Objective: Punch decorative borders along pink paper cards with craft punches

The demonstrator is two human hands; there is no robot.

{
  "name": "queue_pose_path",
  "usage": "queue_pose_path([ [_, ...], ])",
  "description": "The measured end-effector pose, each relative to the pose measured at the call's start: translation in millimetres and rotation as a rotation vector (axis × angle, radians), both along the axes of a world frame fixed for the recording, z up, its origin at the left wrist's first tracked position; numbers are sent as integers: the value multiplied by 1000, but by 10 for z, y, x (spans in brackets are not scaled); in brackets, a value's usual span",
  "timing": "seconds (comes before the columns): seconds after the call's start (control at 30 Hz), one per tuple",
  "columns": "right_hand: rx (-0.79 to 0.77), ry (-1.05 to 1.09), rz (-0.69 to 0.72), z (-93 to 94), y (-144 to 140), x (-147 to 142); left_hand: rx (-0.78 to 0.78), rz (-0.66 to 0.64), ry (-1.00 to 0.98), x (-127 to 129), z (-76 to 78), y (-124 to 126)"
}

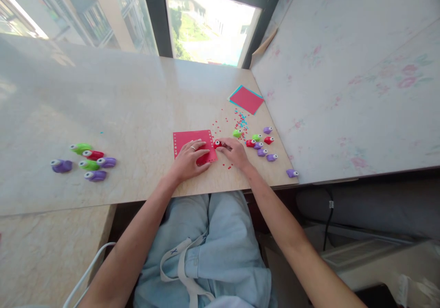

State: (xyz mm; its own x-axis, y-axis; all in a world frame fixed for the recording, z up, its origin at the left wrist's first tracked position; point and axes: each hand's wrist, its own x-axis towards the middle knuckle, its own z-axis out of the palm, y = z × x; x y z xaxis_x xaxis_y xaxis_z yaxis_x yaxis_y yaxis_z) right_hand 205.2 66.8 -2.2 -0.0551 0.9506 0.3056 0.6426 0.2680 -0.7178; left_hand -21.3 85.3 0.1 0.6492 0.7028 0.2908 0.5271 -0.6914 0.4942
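Observation:
A red sheet of paper (187,140) lies flat on the pale table (130,106), with a row of small punched holes along its left edge. My left hand (190,157) rests flat on the sheet's lower right part, fingers spread, a ring on one finger. My right hand (233,151) grips a small red craft punch (217,144) at the sheet's right edge. Tiny red and blue paper bits (237,118) are scattered just beyond.
Several small punches, purple, green and red (263,144), sit right of my right hand; one purple punch (292,173) lies near the table's corner. Another group (87,161) lies far left. A red and blue paper stack (246,99) sits further back. A floral board (343,79) rises on the right.

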Motion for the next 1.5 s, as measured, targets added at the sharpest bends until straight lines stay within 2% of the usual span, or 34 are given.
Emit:
queue_pose_path([
  [0.2,10,103,-38,-8,-1,-7,-64,38,-125,-2,-20,22],
  [0.3,6,301,-104,-6,-36,1,-161,100,-279,-20,18,29],
  [0.4,-40,522,-131,45,-210,20,-281,215,-453,-61,72,36],
  [0.47,-119,663,-44,105,-403,42,-350,327,-570,-89,91,45],
  [0.53,-292,813,123,163,-599,70,-400,417,-676,-107,91,56],
  [0.63,-581,858,315,196,-752,96,-435,441,-740,-104,78,67],
  [0.73,-699,851,359,157,-643,74,-425,429,-719,-90,81,58],
  [0.87,-765,934,452,97,-204,-9,-440,457,-728,-95,96,30],
  [1.0,-675,1017,463,80,337,-140,-443,534,-800,-117,80,25],
  [1.1,-482,1073,324,56,706,-263,-423,588,-843,-129,49,40],
  [1.2,-316,1104,214,34,959,-364,-397,610,-840,-136,18,54],
  [1.33,-244,1133,163,79,987,-382,-406,596,-794,-142,-1,52],
  [1.5,-249,1174,143,212,624,-253,-413,621,-821,-134,15,43],
])
